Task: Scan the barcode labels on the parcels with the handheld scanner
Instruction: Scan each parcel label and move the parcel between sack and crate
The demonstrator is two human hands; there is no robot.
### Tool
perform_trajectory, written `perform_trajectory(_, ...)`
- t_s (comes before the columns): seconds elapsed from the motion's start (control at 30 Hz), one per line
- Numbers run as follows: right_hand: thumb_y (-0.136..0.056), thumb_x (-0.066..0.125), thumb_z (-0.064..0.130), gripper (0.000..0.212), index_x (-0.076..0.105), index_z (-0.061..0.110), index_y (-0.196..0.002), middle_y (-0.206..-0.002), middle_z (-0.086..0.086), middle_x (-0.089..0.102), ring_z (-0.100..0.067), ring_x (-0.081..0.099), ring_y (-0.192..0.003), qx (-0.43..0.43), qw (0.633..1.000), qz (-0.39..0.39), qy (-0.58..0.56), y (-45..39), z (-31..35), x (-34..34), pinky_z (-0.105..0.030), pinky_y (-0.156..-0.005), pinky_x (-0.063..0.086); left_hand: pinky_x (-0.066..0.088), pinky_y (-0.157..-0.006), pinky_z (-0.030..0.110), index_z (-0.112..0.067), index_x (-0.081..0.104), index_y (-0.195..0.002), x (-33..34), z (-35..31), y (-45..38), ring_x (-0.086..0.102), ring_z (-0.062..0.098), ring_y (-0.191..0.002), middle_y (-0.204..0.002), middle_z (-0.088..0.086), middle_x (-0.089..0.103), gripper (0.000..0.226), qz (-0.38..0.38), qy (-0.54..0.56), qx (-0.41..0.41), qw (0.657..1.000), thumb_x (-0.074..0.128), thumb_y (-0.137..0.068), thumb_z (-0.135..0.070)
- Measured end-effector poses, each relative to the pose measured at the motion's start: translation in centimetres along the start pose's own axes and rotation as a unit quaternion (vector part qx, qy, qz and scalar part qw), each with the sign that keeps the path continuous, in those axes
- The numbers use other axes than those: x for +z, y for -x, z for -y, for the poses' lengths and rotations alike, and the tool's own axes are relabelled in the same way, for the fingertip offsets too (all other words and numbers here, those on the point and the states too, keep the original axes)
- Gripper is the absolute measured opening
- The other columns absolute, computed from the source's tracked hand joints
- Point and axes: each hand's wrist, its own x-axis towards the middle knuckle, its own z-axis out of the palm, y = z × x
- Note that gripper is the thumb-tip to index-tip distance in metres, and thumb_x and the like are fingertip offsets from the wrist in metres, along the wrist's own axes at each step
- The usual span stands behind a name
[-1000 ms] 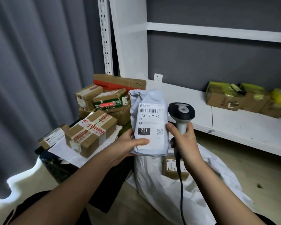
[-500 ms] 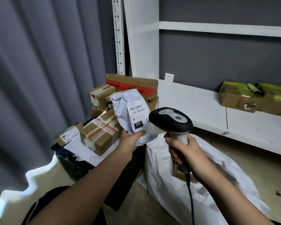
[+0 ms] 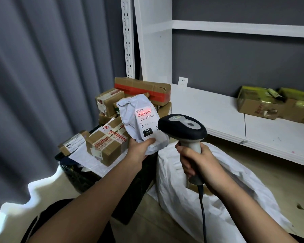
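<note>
Parcel (image 3: 140, 118), white poly mailer, crumpled, held at frame centre, tilted slightly. Left hand (image 3: 139, 149) grips its lower edge, thumb across the front. Label (image 3: 146, 122) faces the camera: barcode at top lit by a red scan line, "231-239-K01" printed beneath, "K01" small at left, black block reading "231", small QR code at right edge. Logo above the barcode too small to read.

Scanner (image 3: 182, 128), black head with grey handle, sits just right of the parcel, nose toward the label, apart from it. Right hand (image 3: 196, 161) wraps the handle, fingers curled tight; black cable (image 3: 203, 213) drops to the lower edge of frame.

Behind the parcel, centre left: stack of brown cartons (image 3: 107, 142) with red-printed tape and white labels, text unreadable, on a black crate (image 3: 74, 174). Long carton with red band (image 3: 144, 90) on top at rear.

White sack (image 3: 218, 199) on the floor, lower right, under the scanner hand. White shelf (image 3: 218, 113) runs right, front edge close to the scanner head; cartons with yellow tape (image 3: 260, 104) at far right. Grey curtain (image 3: 42, 76) fills the left.
</note>
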Motion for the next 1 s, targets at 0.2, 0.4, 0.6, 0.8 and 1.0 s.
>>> perform_trajectory(0.2, -0.077, 0.063, 0.027, 0.026, 0.050, 0.007, -0.087, -0.048, -0.003, 0.039, -0.013, 0.029, -0.036, 0.003, 1.000, 0.000, 0.000, 0.1, 0.0, -0.2, -0.023, -0.042, 0.028, 0.051, -0.093, 0.041, -0.010, 0.051, -0.121, 0.1, 0.1, -0.2, 0.061, 0.025, -0.103, -0.112, 0.006, 0.062, 0.048, 0.001, -0.001, 0.000, 1.000, 0.074, -0.079, -0.004)
perform_trajectory(0.4, -0.074, 0.063, 0.027, 0.031, 0.052, 0.004, -0.093, -0.049, -0.002, 0.040, -0.013, 0.029, -0.036, 0.012, 1.000, -0.005, -0.013, 0.2, 0.1, -0.4, -0.024, -0.042, 0.027, 0.051, -0.090, 0.039, -0.007, 0.052, -0.122, 0.2, 0.2, -0.2, 0.060, 0.025, -0.104, -0.118, 0.008, 0.063, 0.048, 0.004, 0.003, -0.004, 1.000, 0.074, -0.079, -0.003)
perform_trajectory(0.6, -0.093, 0.059, 0.009, 0.019, 0.043, 0.011, -0.084, -0.050, -0.004, 0.043, -0.014, 0.030, -0.037, -0.014, 0.995, -0.092, -0.026, 0.4, 0.7, -2.3, -0.028, -0.043, 0.028, 0.049, -0.064, 0.025, -0.017, 0.051, -0.100, 1.1, 1.3, -0.3, 0.060, 0.012, -0.083, -0.098, -0.002, 0.063, 0.025, 0.075, -0.052, -0.025, 0.996, 0.064, -0.086, -0.001)
perform_trajectory(0.8, -0.095, 0.056, 0.012, 0.012, 0.044, 0.014, -0.092, -0.053, -0.003, 0.045, -0.014, 0.035, -0.038, -0.018, 0.974, -0.224, -0.007, 0.5, 0.3, -7.9, -0.024, -0.041, 0.032, 0.044, -0.099, 0.031, -0.010, 0.043, -0.131, 2.6, 3.9, -0.4, 0.052, 0.019, -0.117, -0.128, -0.001, 0.052, 0.075, 0.130, -0.278, 0.003, 0.952, 0.078, -0.066, -0.020)
perform_trajectory(1.0, -0.095, 0.055, 0.015, 0.014, 0.044, 0.011, -0.102, -0.059, -0.004, 0.045, -0.013, 0.037, -0.040, 0.022, 0.956, -0.291, 0.004, 1.2, -1.7, -12.9, -0.026, -0.042, 0.033, 0.040, -0.081, 0.028, -0.006, 0.038, -0.134, 5.0, 8.2, -1.8, 0.053, 0.027, -0.113, -0.130, 0.011, 0.052, 0.068, 0.137, -0.503, 0.117, 0.845, 0.074, -0.079, -0.021)
